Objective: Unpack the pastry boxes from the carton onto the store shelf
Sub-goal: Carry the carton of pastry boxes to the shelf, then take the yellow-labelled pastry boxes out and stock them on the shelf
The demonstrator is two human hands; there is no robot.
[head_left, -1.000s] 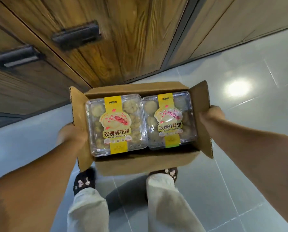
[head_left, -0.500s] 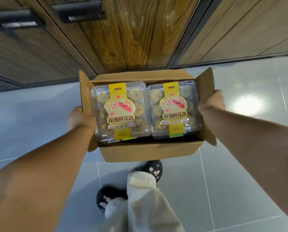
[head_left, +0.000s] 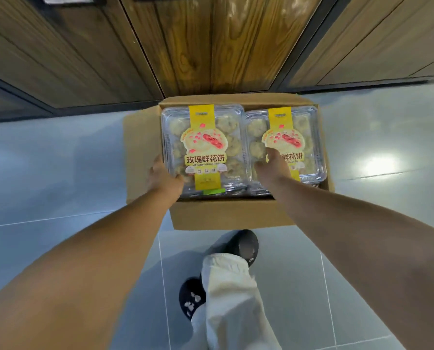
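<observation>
Gripped the near corner of the left box [head_left: 205, 137] with the left hand [head_left: 164, 176]; laid the right hand [head_left: 274, 168] on the right box [head_left: 299, 137]. Packed clear and yellow-labelled, side by side, in an open carton [head_left: 226, 218] on the tiled floor [head_left: 59, 173], near wooden doors [head_left: 198, 46].

Glossy wood-grain panels [head_left: 210, 46] fill the upper background, divided by dark frame strips [head_left: 309, 39] that slant down to a dark base line at the floor. The floor [head_left: 46, 160] is pale grey-blue tile with thin light grout lines. A bright patch of reflected light [head_left: 377, 165] glares on it at the right.
</observation>
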